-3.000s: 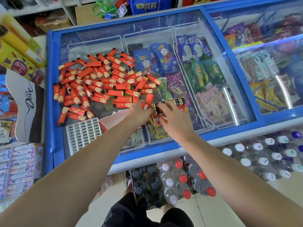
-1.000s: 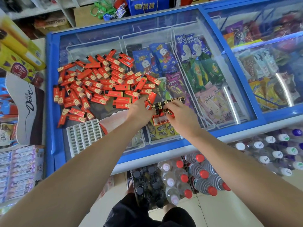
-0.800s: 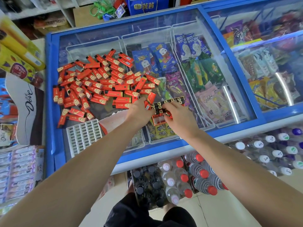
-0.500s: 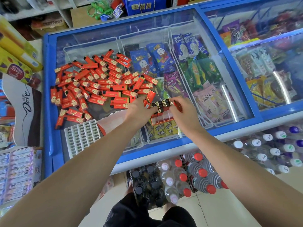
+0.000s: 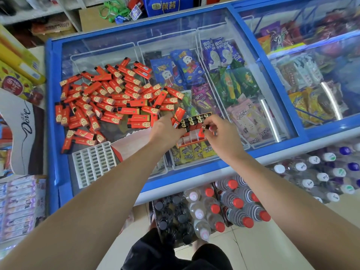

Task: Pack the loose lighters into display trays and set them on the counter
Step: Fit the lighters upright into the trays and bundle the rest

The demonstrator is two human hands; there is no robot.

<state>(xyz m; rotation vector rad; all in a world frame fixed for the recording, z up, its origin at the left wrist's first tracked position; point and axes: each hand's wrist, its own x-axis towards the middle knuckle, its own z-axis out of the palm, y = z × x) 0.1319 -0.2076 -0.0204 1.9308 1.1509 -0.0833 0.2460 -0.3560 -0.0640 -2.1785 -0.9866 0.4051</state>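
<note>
A heap of several loose red lighters (image 5: 109,98) lies on the glass lid of a blue freezer (image 5: 51,117). A red display tray (image 5: 191,140) stands on the glass near the front, with several lighters upright in its far rows, black tops showing (image 5: 192,120). My left hand (image 5: 165,130) rests against the tray's left side and holds red lighters against it. My right hand (image 5: 220,133) pinches one lighter (image 5: 203,129) by its top, over the tray's right side. An empty white tray insert (image 5: 93,163) lies to the left.
Ice cream packets fill the freezer baskets under the glass. A second freezer (image 5: 311,75) adjoins on the right. Packs of bottles (image 5: 214,207) stand on the floor below. Boxes and a Dove display (image 5: 23,129) crowd the left side.
My right hand has shifted from the tray's middle to its right side and now pinches a single lighter by the top. The left hand has stayed at the tray's left edge.
</note>
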